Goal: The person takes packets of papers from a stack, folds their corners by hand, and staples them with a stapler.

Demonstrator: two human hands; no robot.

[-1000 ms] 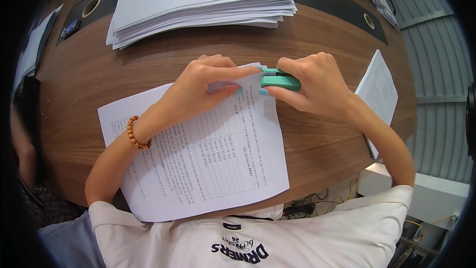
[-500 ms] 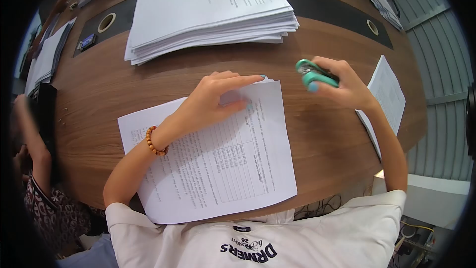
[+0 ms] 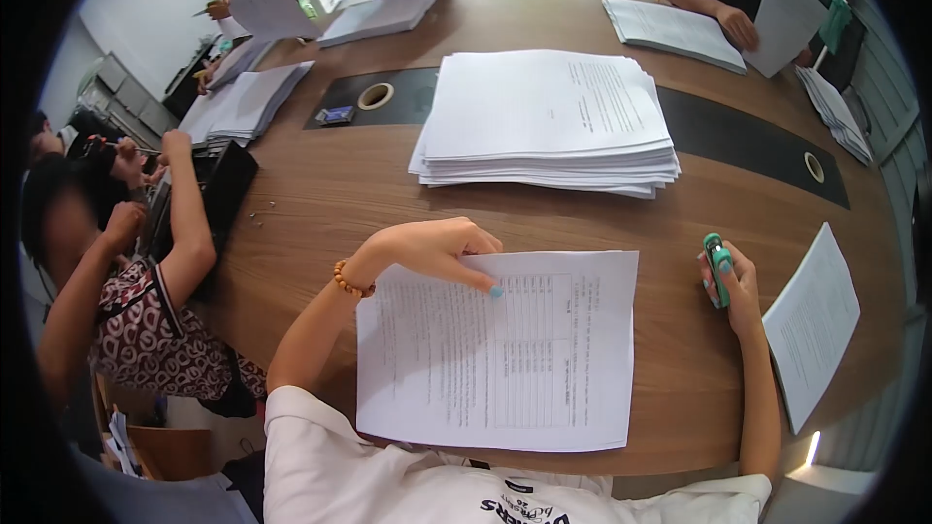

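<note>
Here, seen from above, a person in a white shirt (image 3: 340, 456) is at a brown wooden counter (image 3: 320, 233). In the near middle lie some printed sheets (image 3: 544, 383), flat, their near edge close to the shirt. The left hand (image 3: 439, 247) rests across their far left part, thumb on the top page, fingers curled at the far edge; whether this grip pinches the paper or only presses it, I cannot tell. The right hand (image 3: 735, 283), to the right of the sheets and apart from them, has its grip closed round a small green stapler (image 3: 718, 272).

For good handling, the sheets are probably best squared at the edges and steadied by the left thumb, with the stapler held level and the fingers away from its mouth.

As for room, a strip of wood runs between the sheets and the stapler, and a wider one between the sheets and the tall paper pile (image 3: 544, 121) on the far side. To the right, a thinner paper stack (image 3: 815, 330) lies along the counter's right edge, close to the right forearm, so a sideways swing there could brush it
</note>
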